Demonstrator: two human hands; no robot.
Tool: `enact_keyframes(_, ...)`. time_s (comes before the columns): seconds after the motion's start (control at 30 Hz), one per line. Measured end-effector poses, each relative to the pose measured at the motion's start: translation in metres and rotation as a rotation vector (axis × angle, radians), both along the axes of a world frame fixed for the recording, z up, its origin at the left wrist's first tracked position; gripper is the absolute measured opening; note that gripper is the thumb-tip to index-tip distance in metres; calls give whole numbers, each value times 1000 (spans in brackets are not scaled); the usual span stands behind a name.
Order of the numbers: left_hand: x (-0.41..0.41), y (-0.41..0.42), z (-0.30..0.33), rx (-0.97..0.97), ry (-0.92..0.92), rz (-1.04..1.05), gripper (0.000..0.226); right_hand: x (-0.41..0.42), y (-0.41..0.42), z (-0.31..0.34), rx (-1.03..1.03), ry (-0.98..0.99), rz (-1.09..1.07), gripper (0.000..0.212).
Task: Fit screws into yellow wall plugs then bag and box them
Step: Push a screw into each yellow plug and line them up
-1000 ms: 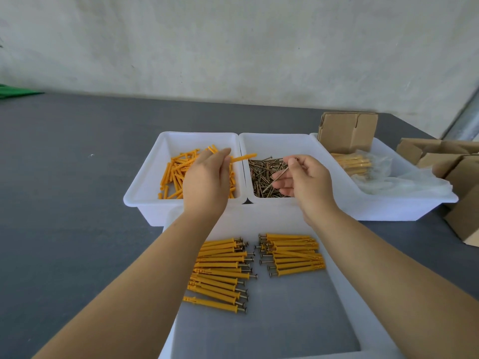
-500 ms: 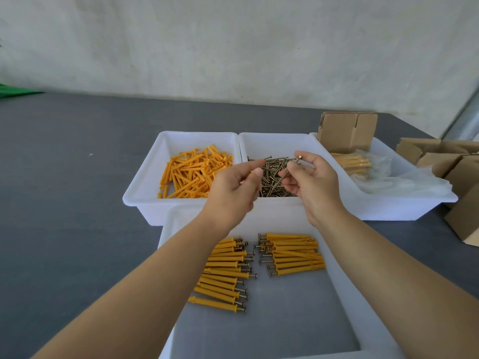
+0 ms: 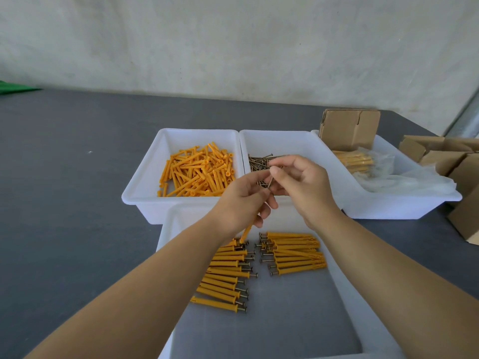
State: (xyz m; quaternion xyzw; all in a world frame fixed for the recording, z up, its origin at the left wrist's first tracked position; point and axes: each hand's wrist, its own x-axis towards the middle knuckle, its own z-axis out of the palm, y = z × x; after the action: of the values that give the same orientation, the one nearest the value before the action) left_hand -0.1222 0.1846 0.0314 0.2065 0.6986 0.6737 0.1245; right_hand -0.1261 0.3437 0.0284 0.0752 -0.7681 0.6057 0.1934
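Note:
My left hand (image 3: 242,200) grips a yellow wall plug (image 3: 246,230) whose lower end sticks out below the palm. My right hand (image 3: 302,182) pinches a dark screw (image 3: 270,180), its tip pointing down at the plug's top between the two hands. Both hands hover over the near edge of the screw bin (image 3: 298,141), which holds a heap of screws (image 3: 256,161). Left of it a white bin (image 3: 145,182) holds loose yellow plugs (image 3: 197,172). In the near tray (image 3: 347,294) lie two rows of plugs fitted with screws (image 3: 293,251), the second row (image 3: 225,278) to the left.
A third white bin (image 3: 404,206) at the right holds a bagged bundle of plugs (image 3: 355,160), clear plastic bags (image 3: 404,177) and an upright cardboard box (image 3: 347,128). More cardboard boxes (image 3: 456,161) stand at the table's right edge. The grey table (image 3: 64,190) stretches left.
My left hand lifted a plug out of the plug bin and came to the middle. My right hand took a screw from the heap and brought its tip toward the plug.

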Motion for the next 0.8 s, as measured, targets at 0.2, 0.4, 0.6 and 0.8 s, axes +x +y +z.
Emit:
enact_keyframes(0.2,0,-3,3,20,87,-22,31,-2,0,5,-21,48,-144,32)
enact_keyframes(0.4,12,4,2,-122,93,-225,16,-8,14,2,-77,-2,-270,29)
enact_keyframes(0.6,21,13,-7,-519,328,-296,21,-9,14,2,-73,-16,-277,28)
enact_keyframes(0.8,37,33,-27,-1052,796,-436,15,-9,14,0,-60,-23,-264,23)
